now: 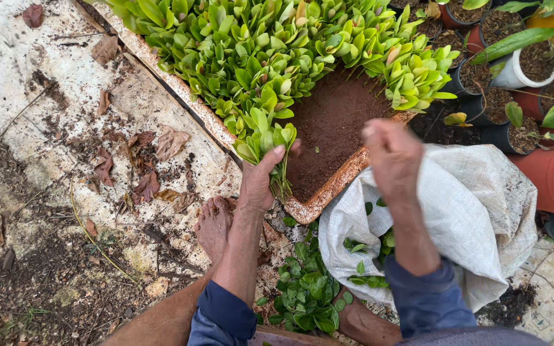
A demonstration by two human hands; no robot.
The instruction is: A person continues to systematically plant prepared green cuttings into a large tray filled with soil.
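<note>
The left hand [258,182] pinches a small bunch of green cuttings [265,138] between thumb and curled fingers, at the near left edge of the bare brown soil [331,125] in a shallow tray [328,192] whose crumbly, pale orange rim looks like worn foam. From 9 o'clock round to 2 o'clock of that bare patch, a dense mass of planted cuttings [258,45] with glossy, oval leaves crowds the tray and hems the hand in on its upper side. The right hand [392,157] hovers above the near right corner of the tray, its back to the camera and its fingers bunched together; whether they grip anything cannot be told. Under it, at 5 o'clock of the tray, lies a crumpled white woven sack [476,211] with loose leaves in its open mouth. A heap of leafy sprigs [302,295] lies on the ground at 6 o'clock, between 2 bare feet, 1 of them [213,224] just beside the left wrist. At 3 o'clock stand round pots [546,170] in terracotta, black and white, filled with dark soil. At 9 o'clock, dry brown leaves [142,186] litter the rough, stained concrete ground [46,128].
</note>
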